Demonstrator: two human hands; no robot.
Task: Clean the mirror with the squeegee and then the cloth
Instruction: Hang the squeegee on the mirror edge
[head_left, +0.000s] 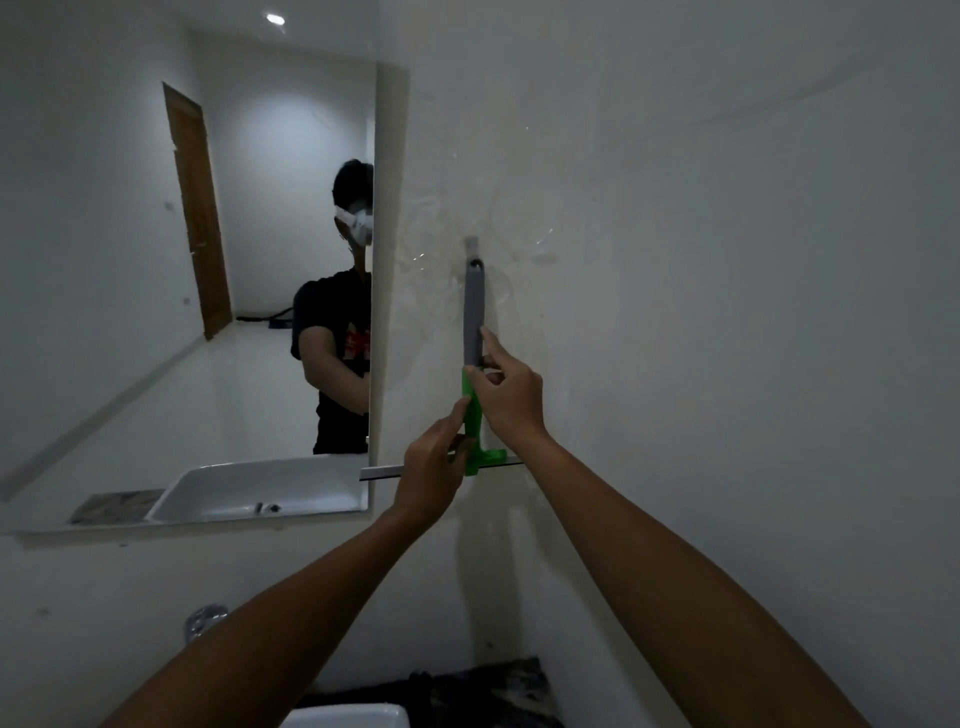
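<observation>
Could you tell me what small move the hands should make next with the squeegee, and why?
Probably lift the squeegee up off its wall hook. It hangs handle-up on the wall, right of the mirror, blade at the bottom. The right hand pinches the handle and the left hand steadies the green part, so both already hold it, but it has not reached the glass.

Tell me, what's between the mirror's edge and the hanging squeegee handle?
Only bare white wall, marked with faint smears. The head view shows nothing else between the mirror and the squeegee, which both hands touch lower down.
</observation>
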